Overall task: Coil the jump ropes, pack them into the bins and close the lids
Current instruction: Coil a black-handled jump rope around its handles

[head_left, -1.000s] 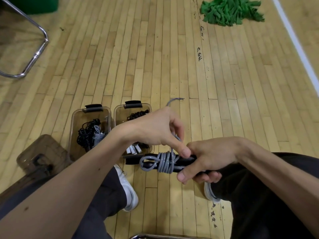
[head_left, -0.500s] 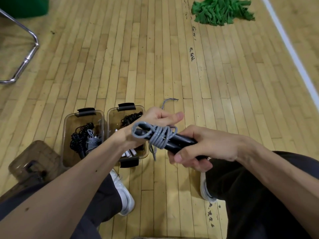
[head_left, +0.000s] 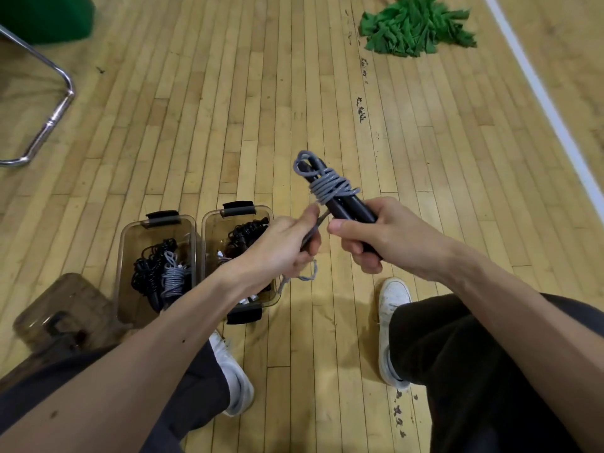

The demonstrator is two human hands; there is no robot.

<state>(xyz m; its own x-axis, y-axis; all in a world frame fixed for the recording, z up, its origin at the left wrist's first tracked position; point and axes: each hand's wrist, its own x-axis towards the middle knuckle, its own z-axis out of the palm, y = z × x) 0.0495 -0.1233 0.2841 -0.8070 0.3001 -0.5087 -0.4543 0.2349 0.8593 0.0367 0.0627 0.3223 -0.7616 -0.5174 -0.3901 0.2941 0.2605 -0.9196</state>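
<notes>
**A:** On the head camera, where is the jump rope [head_left: 336, 194]?

**B:** In both hands, held over the wooden floor [head_left: 261, 93], beyond the right bin [head_left: 209, 243] and to its right. The right hand [head_left: 389, 240] has its fingers curled round the two black handles [head_left: 351, 210]. The handles are held side by side and tilt away from the person. The grey cord [head_left: 330, 186] is wound round them several times near the far end, and one loop stands out past the tips.

**A:** And the left hand?

**B:** The left hand [head_left: 281, 250] is over the right bin's right edge, just beside the right hand. Its thumb and forefinger pinch the cord where it leaves the wraps. The other fingers curl in, and the free end [head_left: 310, 276] hangs out below the palm.

**A:** What is in that bin?

**B:** It is clear plastic and open, with a black latch [head_left: 238, 208] at its far end. Inside lies a black coiled rope [head_left: 248, 228], partly hidden by the left forearm. The left bin [head_left: 125, 256] sits just beside it, also open. It holds a black rope [head_left: 147, 273] and a grey bundle [head_left: 173, 277]. Further left lies another clear plastic piece [head_left: 62, 305]; I cannot tell whether it is a lid or a bin.

**A:** Anything else?

**B:** A heap of green cloth strips [head_left: 415, 27] lies far beyond the right bin, near a white floor line [head_left: 539, 93]. A chrome tube frame [head_left: 49, 119] stands well to its left.
</notes>
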